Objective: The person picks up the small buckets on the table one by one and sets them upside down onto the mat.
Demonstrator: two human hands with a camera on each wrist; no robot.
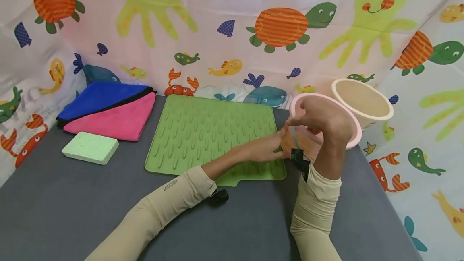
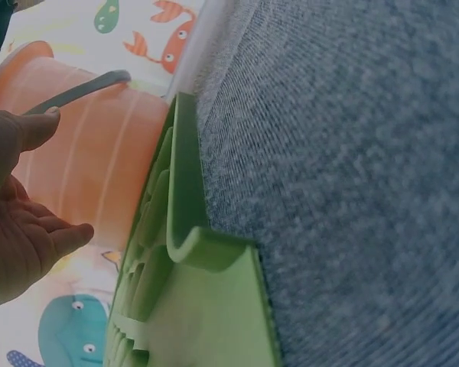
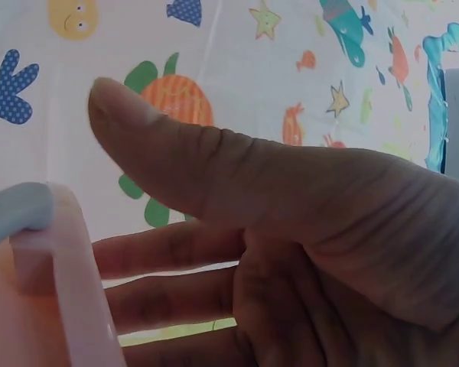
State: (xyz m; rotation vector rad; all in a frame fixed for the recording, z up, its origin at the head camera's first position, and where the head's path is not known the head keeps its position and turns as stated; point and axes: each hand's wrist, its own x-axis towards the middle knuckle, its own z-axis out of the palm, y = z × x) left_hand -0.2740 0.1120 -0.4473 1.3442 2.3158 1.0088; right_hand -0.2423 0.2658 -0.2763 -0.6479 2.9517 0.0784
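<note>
A pink bucket [image 1: 353, 139] with a grey handle [image 2: 84, 89] stands at the right end of a green ridged mat [image 1: 214, 132]. My left hand [image 1: 266, 148] is at the bucket's near left side. In the left wrist view its thumb lies by the handle, and its other fingers are loosely bent; whether they touch the bucket I cannot tell. My right hand [image 1: 322, 116] reaches over the bucket's rim. Its thumb is straight and apart from the fingers, which extend behind the rim [image 3: 84, 283] in the right wrist view. Something reddish shows inside the bucket, mostly hidden by the hand.
A cream bucket [image 1: 362, 98] stands behind and right of the pink one. To the left lie folded blue and pink cloths [image 1: 112, 112] and a pale green sponge [image 1: 90, 147]. A sea-animal curtain [image 1: 224, 39] hangs behind the grey tabletop [image 1: 253, 220].
</note>
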